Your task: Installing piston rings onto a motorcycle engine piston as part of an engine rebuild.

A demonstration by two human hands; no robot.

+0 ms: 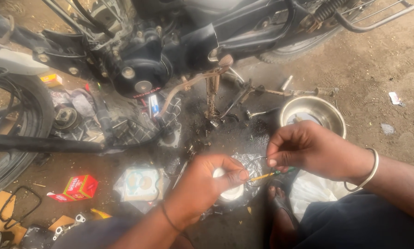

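Head view: hands (262, 166) beside bowl (314, 112).

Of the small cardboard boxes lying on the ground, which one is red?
The red box lies on the dirt at lower left, near the wrapped gasket. The other box, yellow-orange, sits farther up, by the front tyre under the motorcycle.

One head-worn view looks steeply down, close over both hands, toward the motorcycle (170, 50) ahead.

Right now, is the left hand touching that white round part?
Touching. The head view shows the left hand wrapped around the white round part, thumb pressed over its top.
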